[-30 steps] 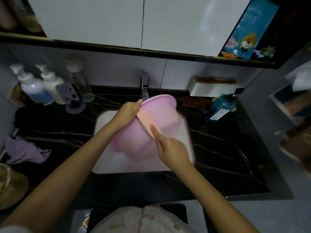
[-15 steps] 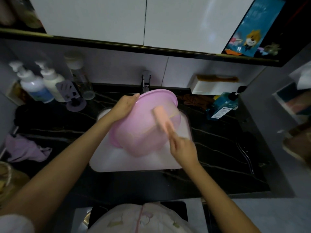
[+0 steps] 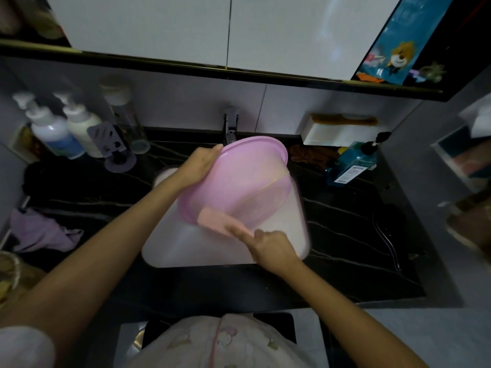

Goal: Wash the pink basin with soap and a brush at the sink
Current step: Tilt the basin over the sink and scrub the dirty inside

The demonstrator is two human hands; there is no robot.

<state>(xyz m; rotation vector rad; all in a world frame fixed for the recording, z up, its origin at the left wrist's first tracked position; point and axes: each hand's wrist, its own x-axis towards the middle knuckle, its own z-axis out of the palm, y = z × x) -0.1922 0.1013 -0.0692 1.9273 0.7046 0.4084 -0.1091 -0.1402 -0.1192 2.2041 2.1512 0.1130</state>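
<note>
The pink plastic basin [image 3: 239, 187] is held tilted on its side over the sink, off the bottom, with her left hand [image 3: 199, 166] clamped on its upper rim; I can't make out the fingers behind the rim. Her right hand [image 3: 271, 248] is closed round the handle of a flat salmon-pink plastic brush [image 3: 215, 219], forefinger laid out along it, pressing the head against the basin's lower wall on the side nearest her. Half a second ago that brush was up on the wall away from the holding hand; it has swept down and across since, and the blur says it is mid-stroke. I'd judge the scrubbing well under way, working round the outside, with rinsing yet to come. Below both hands lies the white rectangular sink [image 3: 186, 251], and past the gripped rim stands the chrome tap [image 3: 230, 123]; I see no water running. Round that is a black veined stone counter [image 3: 345, 221], with white pump bottles [image 3: 53, 131] beyond the left hand, a blue pump bottle [image 3: 350, 160] beyond the right, and a crumpled lilac cloth [image 3: 39, 232] outside her left forearm. White cabinet doors [image 3: 186, 27] hang overhead in dim light.
</note>
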